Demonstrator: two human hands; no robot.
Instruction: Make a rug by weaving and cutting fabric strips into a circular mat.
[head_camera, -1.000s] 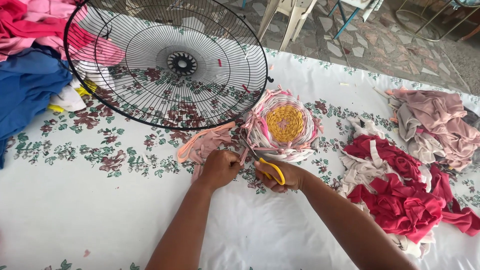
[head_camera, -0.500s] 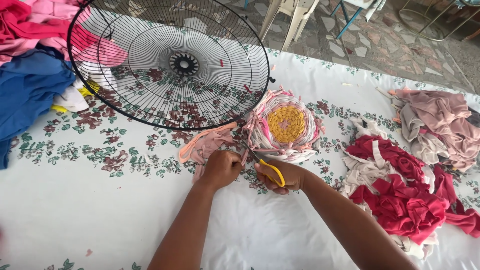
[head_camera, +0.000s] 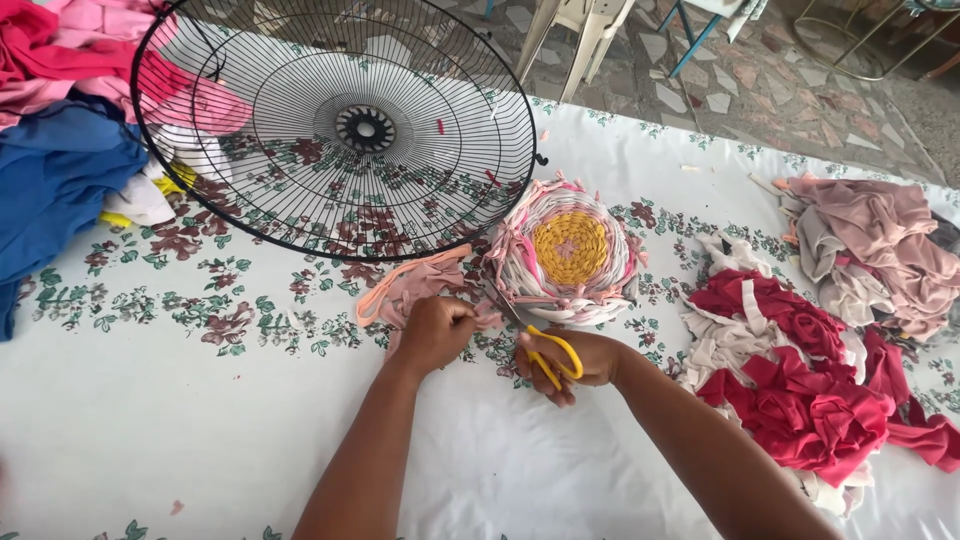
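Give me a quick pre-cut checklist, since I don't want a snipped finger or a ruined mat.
1. Scissors held firmly in right hand: ok.
2. Left hand grips the pink fabric strip: ok.
3. Left fingers out of the blades' path: cannot tell.
4. Woven round mat clear of the blades: not ok, blade tips lie at its edge.
5. Fan guard away from the cut: ok.

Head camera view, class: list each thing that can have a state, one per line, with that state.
Yellow-handled scissors: gripped in right hand, blades toward fabric.
Pink fabric strip: pinched by left hand.
Round woven rag mat: flat on tablecloth.
Black wire fan guard: tilted, propped.
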